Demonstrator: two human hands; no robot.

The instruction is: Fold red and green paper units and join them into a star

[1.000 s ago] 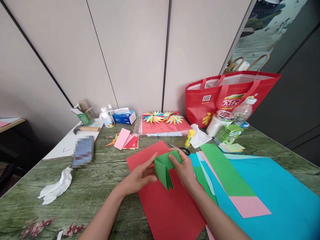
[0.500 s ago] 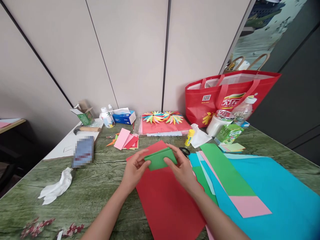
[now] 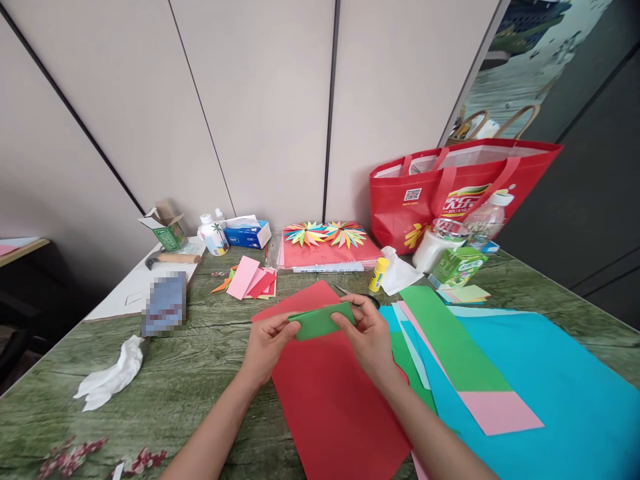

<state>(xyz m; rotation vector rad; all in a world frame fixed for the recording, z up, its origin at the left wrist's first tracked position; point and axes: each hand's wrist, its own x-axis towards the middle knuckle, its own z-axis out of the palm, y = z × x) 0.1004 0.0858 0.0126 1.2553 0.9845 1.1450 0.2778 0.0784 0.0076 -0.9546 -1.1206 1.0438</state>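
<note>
A folded strip of green paper (image 3: 320, 321) is held between both hands, above a large red sheet of paper (image 3: 340, 400). My left hand (image 3: 270, 340) pinches its left end, thumb on the front and fingers behind. At the right end, my right hand (image 3: 369, 333) grips it the same way, with the thumb on the near face. Scissors (image 3: 344, 290) lie just beyond my right hand, partly hidden by it. To the right, a green paper strip (image 3: 450, 340) and a pink strip (image 3: 500, 413) rest on large blue sheets (image 3: 555, 373).
A glue stick (image 3: 379, 275) stands beside a crumpled tissue (image 3: 400, 272). Folded paper stars (image 3: 326, 235) sit on a packet at the back, left of a red bag (image 3: 415, 207). Pink and red paper pieces (image 3: 250, 280), a hammer (image 3: 175, 258) and another tissue (image 3: 113, 373) are on the left.
The green paper's loose upper layer now lies flatter, making a narrower strip. My right hand's fingers have curled in behind its right end, and the scissors' tip has come into view.
</note>
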